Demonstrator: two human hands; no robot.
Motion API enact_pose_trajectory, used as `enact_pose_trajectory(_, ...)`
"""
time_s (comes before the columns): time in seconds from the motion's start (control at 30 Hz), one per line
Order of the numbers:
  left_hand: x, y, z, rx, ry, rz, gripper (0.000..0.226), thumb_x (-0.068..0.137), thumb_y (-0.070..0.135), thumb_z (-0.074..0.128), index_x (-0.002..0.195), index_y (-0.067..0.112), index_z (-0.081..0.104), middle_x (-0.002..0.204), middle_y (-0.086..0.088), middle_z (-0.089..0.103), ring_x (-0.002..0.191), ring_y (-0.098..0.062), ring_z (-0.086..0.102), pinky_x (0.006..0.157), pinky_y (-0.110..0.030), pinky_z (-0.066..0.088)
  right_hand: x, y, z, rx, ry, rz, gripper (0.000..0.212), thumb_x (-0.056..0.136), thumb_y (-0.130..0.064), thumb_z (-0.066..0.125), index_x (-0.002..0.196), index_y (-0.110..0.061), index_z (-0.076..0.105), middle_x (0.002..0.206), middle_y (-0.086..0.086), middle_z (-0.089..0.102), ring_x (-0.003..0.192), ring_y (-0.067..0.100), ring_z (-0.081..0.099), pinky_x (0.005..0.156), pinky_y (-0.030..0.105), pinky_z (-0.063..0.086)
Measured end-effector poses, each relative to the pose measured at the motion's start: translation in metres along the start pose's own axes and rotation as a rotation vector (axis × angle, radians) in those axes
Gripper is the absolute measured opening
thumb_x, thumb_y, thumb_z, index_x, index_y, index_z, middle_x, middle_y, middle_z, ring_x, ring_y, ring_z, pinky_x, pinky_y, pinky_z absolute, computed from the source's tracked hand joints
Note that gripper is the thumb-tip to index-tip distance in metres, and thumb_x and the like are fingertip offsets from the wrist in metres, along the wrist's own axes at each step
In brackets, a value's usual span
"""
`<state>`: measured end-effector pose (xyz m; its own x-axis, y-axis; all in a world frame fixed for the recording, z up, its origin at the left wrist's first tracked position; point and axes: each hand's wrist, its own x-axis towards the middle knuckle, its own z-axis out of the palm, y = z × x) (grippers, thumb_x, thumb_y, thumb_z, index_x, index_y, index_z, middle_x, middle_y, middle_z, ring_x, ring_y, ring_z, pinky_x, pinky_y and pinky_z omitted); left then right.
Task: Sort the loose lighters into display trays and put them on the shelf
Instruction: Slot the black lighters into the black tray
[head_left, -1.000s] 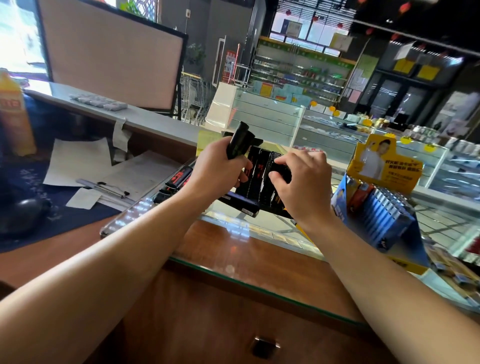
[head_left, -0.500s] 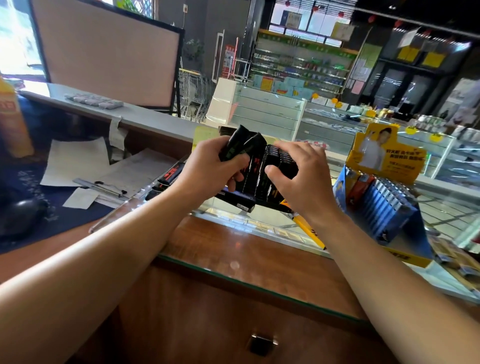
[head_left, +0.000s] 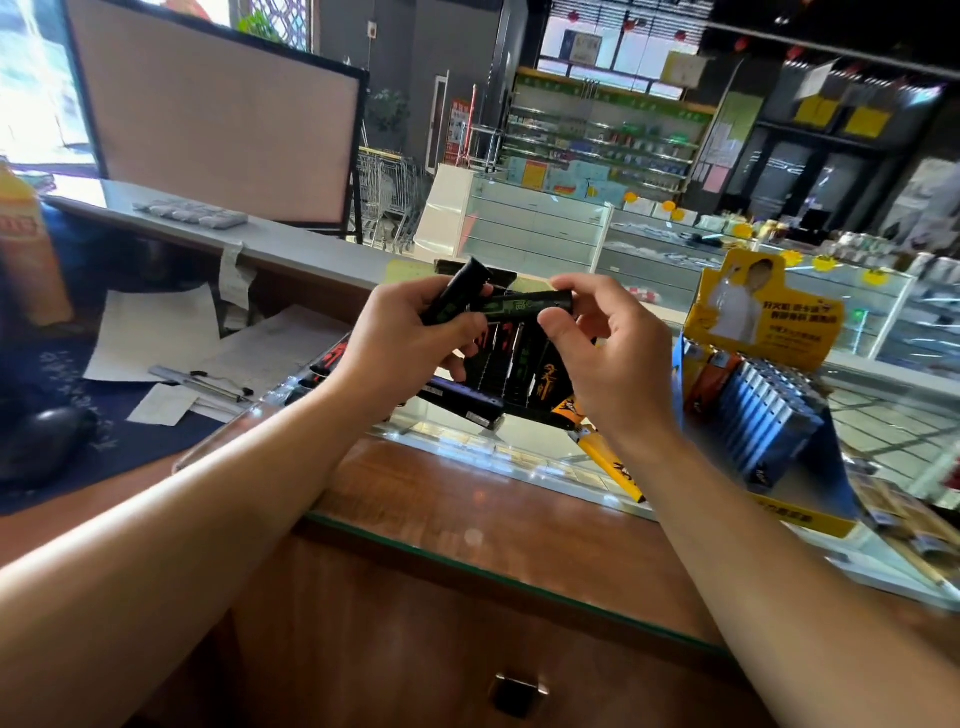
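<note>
While the left hand (head_left: 410, 343) grips one black lighter (head_left: 457, 296) upright, the right hand (head_left: 608, 358) pinches another (head_left: 524, 304) crosswise; below both grips, the black display tray (head_left: 511, 369) sits half hidden; its far edge is unreadable.

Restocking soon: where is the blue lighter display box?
In the head view, the blue lighter display box stands on the glass counter at the right, beside the right hand.

Loose papers (head_left: 156, 332) beside orange bottle (head_left: 26, 244)

Shop: glass counter (head_left: 519, 467), stocked shelves (head_left: 602, 140)
</note>
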<state>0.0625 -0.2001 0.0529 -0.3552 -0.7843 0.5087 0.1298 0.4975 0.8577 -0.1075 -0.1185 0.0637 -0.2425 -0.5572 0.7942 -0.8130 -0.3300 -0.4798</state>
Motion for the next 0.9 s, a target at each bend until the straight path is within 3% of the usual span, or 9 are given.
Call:
enact_pose_trajectory(0.1,0.0,-0.002,-0.001,0.049,-0.004,0.014,0.017,0.089,0.007,0.07,0.105,0.013,0.073,0.076,-0.013,0.071,0.061,-0.027,0.065,0.059,-0.041,0.06,-0.002,-0.002,0.0,0.034,0.024,0.033,0.012,0.089,-0.033,0.068,0.102,-0.03,0.068,0.075,-0.009,0.065,0.069,0.008,0.058,0.067,0.037,0.051)
enact_pose_trajectory(0.17,-0.001,-0.001,0.0,0.056,-0.008,0.01,0.012,0.091,0.009,0.068,0.101,0.014,0.072,0.083,-0.016,0.073,0.06,-0.023,0.065,0.056,-0.039,0.059,-0.002,-0.004,0.0,0.048,0.032,0.048,0.013,0.09,-0.034,0.068,0.101,-0.026,0.069,0.076,-0.01,0.066,0.07,0.007,0.06,0.068,0.037,0.053)
enact_pose_trajectory(0.33,-0.002,0.001,0.002,0.101,-0.023,-0.03,0.011,0.097,0.014,0.061,0.094,0.005,0.065,0.071,-0.005,0.071,0.053,-0.019,0.061,0.05,-0.036,0.054,-0.001,-0.007,-0.002,0.091,0.01,0.013,0.014,0.09,-0.019,0.069,0.104,-0.021,0.071,0.084,-0.01,0.069,0.072,0.005,0.062,0.067,0.027,0.053)
enact_pose_trajectory(0.5,-0.003,0.002,0.003,0.145,-0.016,-0.023,0.011,0.097,0.018,0.06,0.094,0.009,0.066,0.065,-0.003,0.067,0.05,-0.017,0.058,0.044,-0.03,0.049,0.001,-0.007,-0.005,0.062,0.085,-0.014,0.015,0.09,-0.019,0.069,0.104,-0.018,0.073,0.083,-0.009,0.069,0.075,0.005,0.064,0.067,0.022,0.052)
enact_pose_trajectory(0.63,0.002,-0.007,-0.002,0.259,0.093,-0.019,0.024,0.095,0.03,0.061,0.088,0.006,0.063,0.059,-0.002,0.056,0.051,-0.018,0.049,0.052,-0.041,0.047,0.003,-0.003,-0.009,-0.007,0.098,-0.05,0.016,0.089,-0.02,0.069,0.104,-0.021,0.072,0.084,-0.012,0.067,0.074,0.009,0.063,0.066,0.02,0.051)
enact_pose_trajectory(0.7,0.002,-0.008,-0.002,0.254,0.104,-0.031,0.029,0.095,0.033,0.057,0.086,0.006,0.058,0.06,-0.003,0.052,0.053,-0.018,0.045,0.052,-0.04,0.042,0.002,0.001,-0.009,-0.094,0.061,-0.083,0.015,0.088,-0.02,0.069,0.102,-0.022,0.073,0.084,-0.014,0.064,0.072,0.009,0.059,0.065,0.017,0.045)
enact_pose_trajectory(0.8,0.002,-0.006,0.002,0.195,0.092,-0.071,0.012,0.094,0.024,0.05,0.089,0.014,0.054,0.062,-0.002,0.054,0.055,-0.019,0.045,0.054,-0.036,0.038,0.001,0.009,-0.003,-0.184,-0.008,-0.096,0.015,0.086,-0.018,0.07,0.101,-0.02,0.074,0.089,-0.009,0.066,0.077,0.015,0.059,0.075,0.005,0.033)
enact_pose_trajectory(0.9,-0.001,-0.002,0.003,0.235,0.092,-0.073,0.008,0.092,0.015,0.047,0.092,0.022,0.05,0.067,-0.003,0.064,0.051,-0.015,0.047,0.05,-0.031,0.039,0.0,0.015,0.003,-0.262,-0.038,-0.139,0.019,0.085,-0.016,0.071,0.103,-0.018,0.073,0.093,-0.003,0.07,0.088,0.025,0.058,0.083,0.012,0.031)
